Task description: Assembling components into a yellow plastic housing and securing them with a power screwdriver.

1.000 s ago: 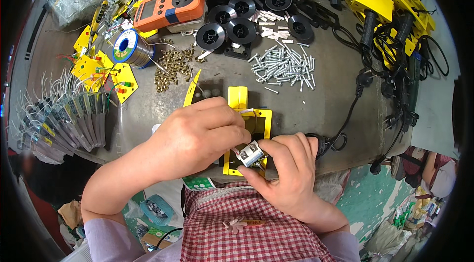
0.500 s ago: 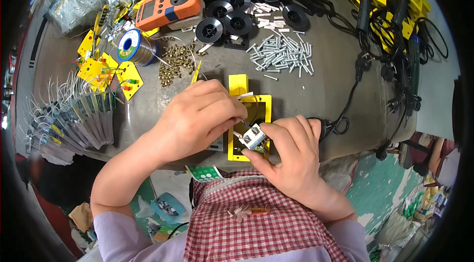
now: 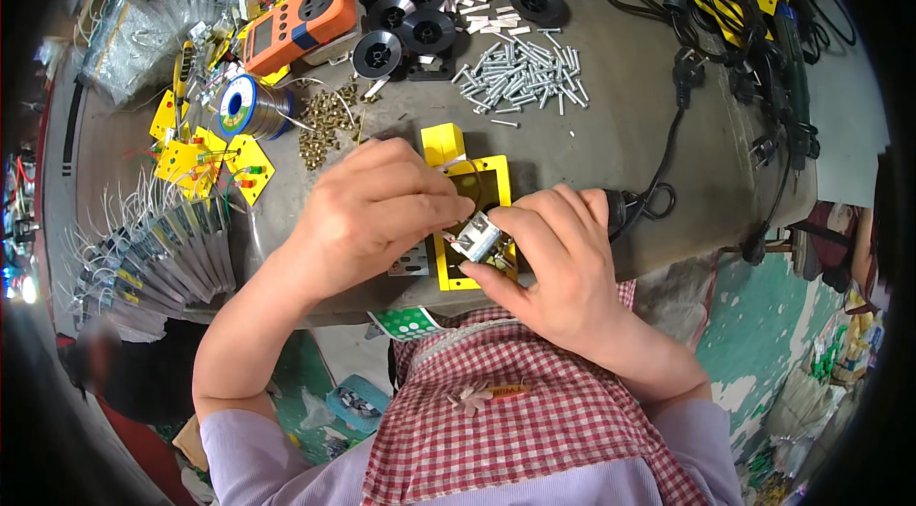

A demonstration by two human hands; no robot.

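My right hand (image 3: 558, 263) grips a small white block with metal parts (image 3: 478, 237) between thumb and fingertips. The fingertips of my left hand (image 3: 382, 210) are pinched together right beside that block, on what looks like a thin dark wire, mostly hidden by the fingers. Both hands are over an open yellow rectangular housing (image 3: 504, 184), lying on the table. At its far end is a yellow box-shaped part (image 3: 442, 144). A thin wire (image 3: 475, 174) curves over the housing's far rim. The inside of the housing is partly covered by my hands.
Silver screws (image 3: 523, 77), brass fittings (image 3: 329, 124), and black round spools (image 3: 426, 31) lie beyond my hands. At left are a solder reel (image 3: 253, 107), an orange meter (image 3: 301, 24), yellow plates (image 3: 250, 167) and wired strips (image 3: 172, 244). Black plug cords (image 3: 682, 91) lie right.
My left fingertips have come closer to the white block, which is now turned differently in my right hand. The whole view has shifted a little, with the table things sitting higher and further left.
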